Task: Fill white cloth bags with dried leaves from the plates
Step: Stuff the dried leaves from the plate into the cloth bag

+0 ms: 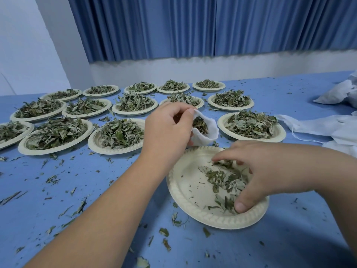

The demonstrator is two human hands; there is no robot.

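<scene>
Behind the table, a pleated blue curtain (193, 26) hung over a white wall (212, 66) and filled the top of the view. Below it the blue-covered table (108, 192) spread across everything else. Over its far left half stood three rows of full plates (116, 150), each pale, with a ribbed rim and a heap of grey-green foliage. At the right edge lay a loose pile of empty bags (328, 126), white and crumpled, with a thin drawstring trailing toward the front.

Nearer the person sat the near plate (185, 202), mostly bare, its right half partly covered by the right forearm. The left hand (168, 128) was raised just beyond that plate's far rim, its fingers curled round the rim of the white cloth bag (204, 139) and holding the mouth open toward the right; dark leaf matter showed inside. The right hand (270, 171) reached down into the near plate, fingers and thumb bent like a claw round the dried leaves (222, 178) that remained there, with the thumb pressed down near the front rim.

Small leaf crumbs (81, 207) lay scattered across the cloth, thickest along the front and left of the near plate.
</scene>
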